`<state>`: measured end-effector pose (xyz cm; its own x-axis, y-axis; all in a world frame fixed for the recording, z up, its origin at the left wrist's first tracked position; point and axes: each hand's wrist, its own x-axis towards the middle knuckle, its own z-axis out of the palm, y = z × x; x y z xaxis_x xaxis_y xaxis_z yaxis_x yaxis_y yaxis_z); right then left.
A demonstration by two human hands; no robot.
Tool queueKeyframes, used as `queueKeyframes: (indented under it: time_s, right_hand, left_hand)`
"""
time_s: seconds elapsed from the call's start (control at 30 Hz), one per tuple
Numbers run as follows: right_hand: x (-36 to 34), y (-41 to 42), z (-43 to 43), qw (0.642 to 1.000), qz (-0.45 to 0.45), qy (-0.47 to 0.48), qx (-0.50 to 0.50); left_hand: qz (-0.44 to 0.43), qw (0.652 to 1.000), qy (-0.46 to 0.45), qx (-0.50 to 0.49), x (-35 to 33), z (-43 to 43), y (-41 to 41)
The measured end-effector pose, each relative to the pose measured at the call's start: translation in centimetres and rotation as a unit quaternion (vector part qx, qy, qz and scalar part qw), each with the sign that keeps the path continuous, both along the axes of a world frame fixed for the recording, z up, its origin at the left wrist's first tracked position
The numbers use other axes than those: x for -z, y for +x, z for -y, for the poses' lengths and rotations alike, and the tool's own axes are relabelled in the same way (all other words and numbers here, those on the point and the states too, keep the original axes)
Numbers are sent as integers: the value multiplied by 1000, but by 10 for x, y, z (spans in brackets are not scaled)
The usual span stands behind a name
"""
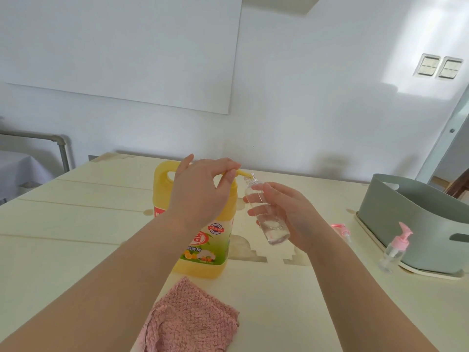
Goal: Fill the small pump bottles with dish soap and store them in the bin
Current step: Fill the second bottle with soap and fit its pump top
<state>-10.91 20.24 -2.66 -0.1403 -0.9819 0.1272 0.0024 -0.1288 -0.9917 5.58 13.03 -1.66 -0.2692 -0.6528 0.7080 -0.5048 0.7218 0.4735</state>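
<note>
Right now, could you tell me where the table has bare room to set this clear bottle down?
Free: the table left of the soap jug, and between the pink cloth and the bin. Crowded: beside the bin, a pump bottle and loose pump.

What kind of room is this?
Probably a plain room at home, not clearly a kitchen: a pale table against a white wall, light switches, and a dish soap jug on the table.

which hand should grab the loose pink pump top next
Likely left: the right hand grips the small bottle; the left hand only pinches the spout of the jug and can let go for the pump top.
</note>
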Motion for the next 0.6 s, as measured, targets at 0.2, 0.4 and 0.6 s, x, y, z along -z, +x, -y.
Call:
queueKeyframes:
  time_s: [0.2, 0.4, 0.6]
  right_hand:
    - [-3, 2, -3, 998, -43, 4, 36]
    - [-13, 6, -7, 990, -103, -35, 86]
    - [-8, 10, -4, 944, -245, -110, 194]
  left_hand:
    - [45, 999, 27, -6, -9, -4, 5]
    - [34, 994, 92, 38, -32, 0, 12]
    - [25, 1000, 8, 15, -19, 2, 3]
